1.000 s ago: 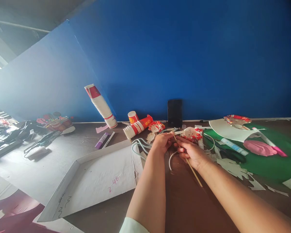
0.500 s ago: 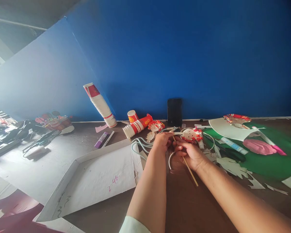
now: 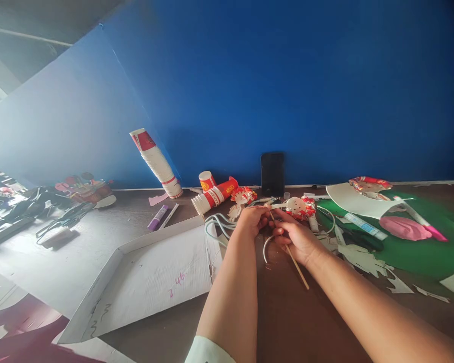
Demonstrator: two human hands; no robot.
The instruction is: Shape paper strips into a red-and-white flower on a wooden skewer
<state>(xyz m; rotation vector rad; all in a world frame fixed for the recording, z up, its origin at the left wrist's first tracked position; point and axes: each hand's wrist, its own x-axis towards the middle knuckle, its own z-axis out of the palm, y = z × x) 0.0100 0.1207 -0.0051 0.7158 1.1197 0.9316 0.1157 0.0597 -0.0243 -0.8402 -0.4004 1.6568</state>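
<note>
My left hand (image 3: 252,220) is closed, with thumb and fingers pinched at the upper end of a thin wooden stick (image 3: 298,268). From those fingertips a narrow white strip (image 3: 278,206) reaches right toward a round, white-centred paper piece with a curled red edge (image 3: 297,205). Lower on the stick, my right hand (image 3: 294,235) has its fingers bent around it. The stick slants down and right, its lower end free above the brown table (image 3: 280,322). Fingers partly hide the join between strip and stick. A pale cable (image 3: 265,250) curves below the hands.
Left of my forearms lies a shallow white cardboard box (image 3: 155,282). Behind it are stacked paper cups (image 3: 157,164), red cups (image 3: 220,195) and a glue stick (image 3: 158,218). A black phone (image 3: 272,174) leans on the wall. Scissors (image 3: 363,240) and paper scraps (image 3: 363,259) lie right.
The round red-edged paper piece has tipped a little, so its white face looks flatter. My left hand has shifted very slightly left. The stick keeps nearly the same place.
</note>
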